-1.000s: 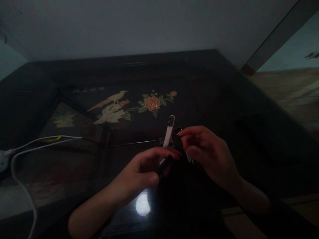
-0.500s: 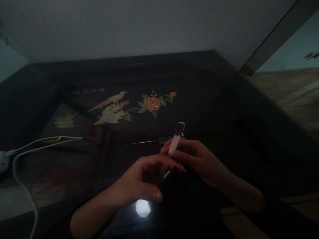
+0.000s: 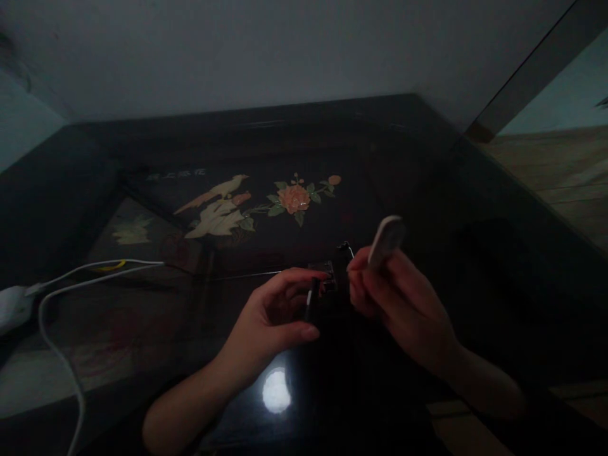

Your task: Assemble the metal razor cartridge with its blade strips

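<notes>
White plastic brush (image 3: 386, 235) tilts upright in the right hand (image 3: 403, 304). Just beside it, the left hand (image 3: 275, 313) pinches a slim dark cap (image 3: 310, 299) above the glossy black worktop (image 3: 427, 190).

Your left hand (image 3: 273, 313) hovered palm-down, fingers curled and pinched together at the tips. Your right hand (image 3: 403, 297) was raised just beside it, fingers closed in a grip, both forearms angling inward toward each other.

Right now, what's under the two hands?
A dark glossy tabletop inlaid with a bird and flower, plus a bright light reflection. The left hand pinches a dark stick; the right hand hides the white piece's lower end.
</notes>
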A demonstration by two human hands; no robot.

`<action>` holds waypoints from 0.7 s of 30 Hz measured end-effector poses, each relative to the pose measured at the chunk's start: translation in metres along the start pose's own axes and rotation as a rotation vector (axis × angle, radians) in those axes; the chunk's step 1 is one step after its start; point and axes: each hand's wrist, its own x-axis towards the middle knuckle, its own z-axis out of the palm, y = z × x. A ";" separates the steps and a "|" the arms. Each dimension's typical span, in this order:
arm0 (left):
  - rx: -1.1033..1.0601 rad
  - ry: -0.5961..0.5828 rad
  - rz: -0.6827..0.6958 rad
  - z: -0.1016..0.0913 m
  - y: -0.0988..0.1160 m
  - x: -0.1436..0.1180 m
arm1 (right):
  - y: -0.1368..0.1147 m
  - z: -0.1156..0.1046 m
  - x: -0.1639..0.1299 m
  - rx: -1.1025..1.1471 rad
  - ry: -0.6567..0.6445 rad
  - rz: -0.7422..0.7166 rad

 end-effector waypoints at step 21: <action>0.000 -0.126 -0.250 0.002 -0.005 -0.004 | 0.003 -0.003 -0.002 -0.623 -0.144 -0.482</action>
